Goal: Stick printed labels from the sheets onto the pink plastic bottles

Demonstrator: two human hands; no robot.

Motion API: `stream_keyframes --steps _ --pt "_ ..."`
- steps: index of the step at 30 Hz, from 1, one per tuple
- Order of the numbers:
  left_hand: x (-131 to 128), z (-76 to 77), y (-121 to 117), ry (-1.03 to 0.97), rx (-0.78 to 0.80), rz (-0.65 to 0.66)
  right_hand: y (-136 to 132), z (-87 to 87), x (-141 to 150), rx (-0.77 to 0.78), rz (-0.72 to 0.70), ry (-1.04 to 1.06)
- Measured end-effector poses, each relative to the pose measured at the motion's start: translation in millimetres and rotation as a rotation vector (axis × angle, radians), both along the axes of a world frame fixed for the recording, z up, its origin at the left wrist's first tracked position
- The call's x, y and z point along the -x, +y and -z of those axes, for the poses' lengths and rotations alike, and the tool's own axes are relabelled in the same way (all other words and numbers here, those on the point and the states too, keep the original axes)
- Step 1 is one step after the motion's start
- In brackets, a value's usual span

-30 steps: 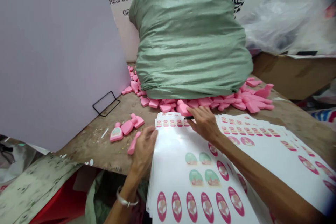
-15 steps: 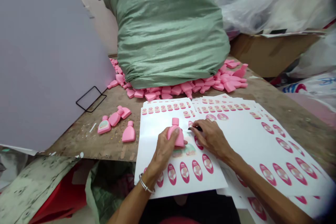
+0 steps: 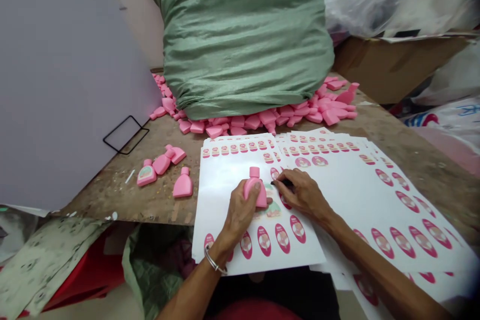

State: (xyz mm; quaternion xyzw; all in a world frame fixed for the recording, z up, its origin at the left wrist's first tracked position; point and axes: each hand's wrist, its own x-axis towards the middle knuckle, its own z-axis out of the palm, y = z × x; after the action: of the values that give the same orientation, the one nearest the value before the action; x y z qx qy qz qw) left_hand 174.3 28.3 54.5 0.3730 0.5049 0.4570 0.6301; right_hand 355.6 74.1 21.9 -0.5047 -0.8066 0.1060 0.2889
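Above the white sticker sheets, the left hand grips a pink plastic bottle, its fingers partly hidden; the right hand pinches a dark slim tool, mostly covered. The bulging green fabric sack is cut off above.

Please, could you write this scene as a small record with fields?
Left hand: holds a capped pink bottle over the left sheet stack
Right hand: pinches a small black object
Right sheet stack: printed with pink designs
Loose bottles: four, left of the sheets; one labelled bottle
Bottle heap: pink, around the base of a green sack
Object's exact kind: cannot tell
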Motion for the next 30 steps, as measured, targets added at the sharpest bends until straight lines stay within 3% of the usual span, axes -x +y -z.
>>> stream_keyframes --steps 4,9,12,14,20,25,30 --pt "-0.2 1.1 -0.1 0.018 0.007 0.008 -2.3 0.4 3.5 -0.014 0.053 -0.034" --pt "-0.4 1.8 -1.0 -0.021 0.002 -0.012 -7.1 -1.4 10.0 -0.279 0.023 -0.13" --pt "-0.1 3.7 -1.8 -0.04 -0.017 -0.032 -12.4 -8.2 11.6 -0.365 0.01 -0.079" --pt "0.7 5.4 -2.1 -0.068 -0.03 -0.051 -16.5 -15.8 10.2 -0.303 0.048 0.048" --pt "2.6 1.6 -2.9 -0.233 -0.009 -0.091 -26.0 -42.6 8.2 0.137 0.235 0.539" --pt "1.3 -8.6 -7.5 -0.436 0.11 -0.095 -33.3 -48.8 27.1 0.315 0.126 0.6" --pt "2.5 -13.1 -10.5 -0.48 0.107 -0.09 -35.4 -44.1 39.0 0.426 0.143 0.653"
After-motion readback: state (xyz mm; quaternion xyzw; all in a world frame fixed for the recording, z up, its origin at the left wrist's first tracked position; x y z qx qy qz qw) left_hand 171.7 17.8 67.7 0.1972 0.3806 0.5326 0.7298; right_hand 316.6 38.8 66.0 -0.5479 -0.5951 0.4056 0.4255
